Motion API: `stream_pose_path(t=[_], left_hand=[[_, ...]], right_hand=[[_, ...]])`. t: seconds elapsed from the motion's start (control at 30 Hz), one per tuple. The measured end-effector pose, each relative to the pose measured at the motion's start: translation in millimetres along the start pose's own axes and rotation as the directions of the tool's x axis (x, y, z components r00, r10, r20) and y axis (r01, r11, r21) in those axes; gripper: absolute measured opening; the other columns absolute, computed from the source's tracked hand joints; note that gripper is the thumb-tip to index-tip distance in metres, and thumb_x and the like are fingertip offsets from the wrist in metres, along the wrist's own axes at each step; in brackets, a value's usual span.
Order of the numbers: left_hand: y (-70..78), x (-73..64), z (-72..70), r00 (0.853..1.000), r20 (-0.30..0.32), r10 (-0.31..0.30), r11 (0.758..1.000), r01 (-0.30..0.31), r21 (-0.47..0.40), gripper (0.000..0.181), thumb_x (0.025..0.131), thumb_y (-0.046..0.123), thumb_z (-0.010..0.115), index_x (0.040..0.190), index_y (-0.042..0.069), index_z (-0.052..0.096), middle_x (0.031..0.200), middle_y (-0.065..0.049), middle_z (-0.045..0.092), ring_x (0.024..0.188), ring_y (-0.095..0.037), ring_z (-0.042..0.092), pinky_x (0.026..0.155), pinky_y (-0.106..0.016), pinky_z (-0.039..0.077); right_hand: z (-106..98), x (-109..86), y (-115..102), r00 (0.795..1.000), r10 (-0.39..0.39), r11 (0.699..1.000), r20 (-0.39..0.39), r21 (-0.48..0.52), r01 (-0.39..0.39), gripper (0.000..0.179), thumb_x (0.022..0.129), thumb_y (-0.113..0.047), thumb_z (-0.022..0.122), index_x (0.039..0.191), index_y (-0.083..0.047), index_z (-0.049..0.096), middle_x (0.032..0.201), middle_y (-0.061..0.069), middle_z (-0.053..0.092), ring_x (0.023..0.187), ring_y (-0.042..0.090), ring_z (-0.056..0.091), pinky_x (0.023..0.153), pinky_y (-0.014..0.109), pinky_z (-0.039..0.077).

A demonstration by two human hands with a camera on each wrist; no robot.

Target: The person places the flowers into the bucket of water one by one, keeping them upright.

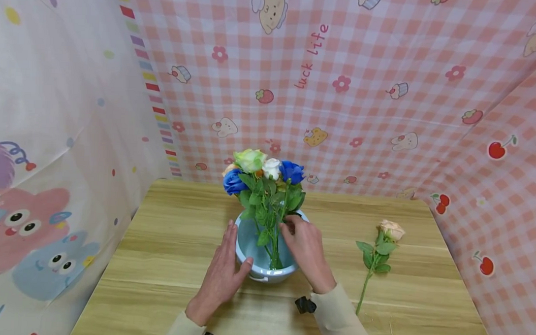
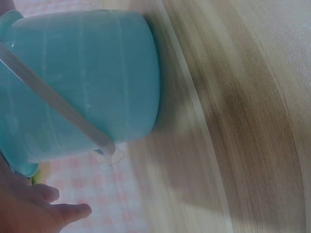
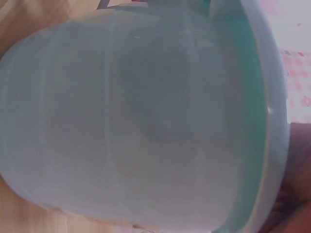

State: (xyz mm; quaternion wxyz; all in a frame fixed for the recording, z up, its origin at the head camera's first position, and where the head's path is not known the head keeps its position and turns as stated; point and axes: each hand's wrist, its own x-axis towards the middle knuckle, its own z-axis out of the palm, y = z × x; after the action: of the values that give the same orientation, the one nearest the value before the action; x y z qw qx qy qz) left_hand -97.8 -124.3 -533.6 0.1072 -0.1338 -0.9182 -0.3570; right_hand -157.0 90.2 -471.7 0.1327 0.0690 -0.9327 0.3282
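Observation:
A light blue bucket (image 1: 266,273) with a handle stands on the table, holding several artificial roses whose green stems (image 1: 274,246) lean together inside it. Their heads rise above the far rim: a green-white rose (image 1: 249,160), a white one (image 1: 272,168), a blue rose (image 1: 292,172) on the right and another blue rose (image 1: 234,181) on the left. My left hand (image 1: 223,272) rests against the bucket's left rim, fingers straight. Reaching over the right rim, my right hand (image 1: 306,243) has curled fingers and pinches a stem among the leaves; its fingertips are partly hidden.
A peach rose (image 1: 391,230) with a leafy stem lies on the wooden table (image 1: 158,262), right of the bucket. Pink checked cloth (image 1: 376,112) hangs behind and at the right, and a white patterned cloth (image 1: 75,111) hangs at the left.

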Motion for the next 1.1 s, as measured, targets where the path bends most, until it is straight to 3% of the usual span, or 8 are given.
stream_pose_path(t=[0.2, 0.43, 0.8, 1.1], left_hand=[[-0.6, -0.1, 0.7, 1.0, 0.0, 0.002, 1.0, -0.002, 0.009, 0.086, 0.101, 0.038, 0.056, 0.165, -0.001, 0.013, 0.173, -0.013, 0.007, 0.157, -0.035, 0.016, 0.117, -0.066, 0.03], [-0.1, 0.6, 1.0, 1.0, 0.004, 0.001, 1.0, -0.001, 0.01, 0.086, 0.101, 0.035, 0.058, 0.165, 0.0, 0.013, 0.174, -0.012, 0.006, 0.157, -0.037, 0.017, 0.117, -0.066, 0.03], [0.2, 1.0, 1.0, 1.0, 0.002, 0.011, 1.0, -0.011, 0.02, 0.086, 0.102, 0.041, 0.054, 0.165, 0.0, 0.012, 0.173, -0.014, 0.007, 0.157, -0.036, 0.017, 0.116, -0.066, 0.031], [1.7, 0.0, 0.2, 1.0, 0.011, -0.008, 1.0, 0.008, 0.015, 0.087, 0.101, 0.037, 0.057, 0.165, 0.002, 0.01, 0.173, -0.014, 0.007, 0.157, -0.033, 0.015, 0.117, -0.065, 0.029]], right_hand=[[-6.2, -12.4, 10.0, 0.985, -0.112, 0.991, -0.128, 0.057, 0.12, 0.032, 0.096, -0.025, 0.074, 0.117, -0.002, 0.074, 0.109, 0.015, 0.076, 0.09, 0.03, 0.073, 0.078, 0.046, 0.06], [-14.9, -25.8, 25.7, 0.952, -0.205, 0.97, -0.227, 0.083, 0.228, 0.043, 0.094, -0.026, 0.076, 0.127, 0.001, 0.069, 0.131, 0.018, 0.068, 0.123, 0.039, 0.063, 0.103, 0.056, 0.05], [-28.0, -45.3, 55.7, 0.946, -0.24, 0.968, -0.217, 0.026, 0.252, 0.057, 0.102, -0.037, 0.064, 0.14, 0.005, 0.059, 0.151, 0.022, 0.053, 0.14, 0.044, 0.047, 0.114, 0.06, 0.038], [-38.4, -59.3, 87.7, 0.967, -0.173, 0.984, -0.189, -0.073, 0.162, 0.06, 0.103, -0.038, 0.061, 0.143, 0.006, 0.055, 0.154, 0.025, 0.048, 0.145, 0.047, 0.039, 0.114, 0.066, 0.032]])
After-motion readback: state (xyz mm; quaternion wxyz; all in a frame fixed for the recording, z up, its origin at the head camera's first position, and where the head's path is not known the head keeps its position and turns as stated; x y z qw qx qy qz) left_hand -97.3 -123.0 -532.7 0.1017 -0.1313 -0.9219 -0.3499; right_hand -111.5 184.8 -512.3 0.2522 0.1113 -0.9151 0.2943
